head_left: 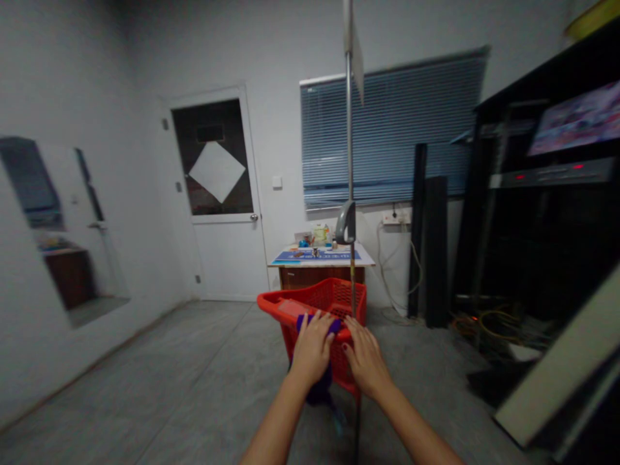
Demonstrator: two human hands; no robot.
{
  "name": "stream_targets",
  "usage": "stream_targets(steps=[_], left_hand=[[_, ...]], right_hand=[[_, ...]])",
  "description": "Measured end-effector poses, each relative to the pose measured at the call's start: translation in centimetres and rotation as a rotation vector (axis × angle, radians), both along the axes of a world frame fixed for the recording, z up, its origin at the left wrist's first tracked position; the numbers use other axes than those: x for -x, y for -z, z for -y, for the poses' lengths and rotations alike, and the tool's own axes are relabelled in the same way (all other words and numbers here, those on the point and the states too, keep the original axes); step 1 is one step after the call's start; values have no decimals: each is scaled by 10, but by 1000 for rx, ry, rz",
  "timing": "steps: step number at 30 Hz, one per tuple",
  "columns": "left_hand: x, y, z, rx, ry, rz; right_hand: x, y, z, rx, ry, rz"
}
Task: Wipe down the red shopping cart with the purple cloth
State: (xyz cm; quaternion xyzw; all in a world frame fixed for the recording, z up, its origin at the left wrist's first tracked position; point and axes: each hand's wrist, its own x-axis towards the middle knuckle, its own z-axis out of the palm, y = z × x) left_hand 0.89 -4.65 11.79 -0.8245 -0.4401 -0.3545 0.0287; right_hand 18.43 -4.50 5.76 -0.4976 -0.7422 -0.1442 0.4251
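A red plastic shopping basket (314, 290) with latticed walls stands in front of me, and a tall metal pole (349, 129) rises at its right side. My left hand (314, 345) is closed over a purple cloth (318, 387) draped across the near rim, with part of the cloth hanging down outside. Just to the right, my right hand (364, 355) hooks its fingers over the same rim, thumb on the near side. The fingertips of both hands are partly lost against the rim. A grey loop-shaped fitting (345, 223) sits partway up the pole.
Behind the basket is a small desk (310, 274) with several small items on top. A white door (227, 258) is at back left, a mirror (72, 226) on the left wall. Cables (498, 323) and a dark rack (542, 245) with a lit screen stand at right.
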Motion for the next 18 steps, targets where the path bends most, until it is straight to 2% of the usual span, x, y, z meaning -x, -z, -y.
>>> stream_targets(steps=[3,6,13,18], left_hand=[[14,0,-7,-24,-82,7],[16,4,-10,-45,-137,46],[1,5,0,-28,-5,-12],[13,4,-7,-53,-90,-3]], right_hand=[[0,0,0,6,3,7],[5,3,-3,-11,10,-24],[7,5,-3,-12,29,-43],[9,1,0,11,12,-43]])
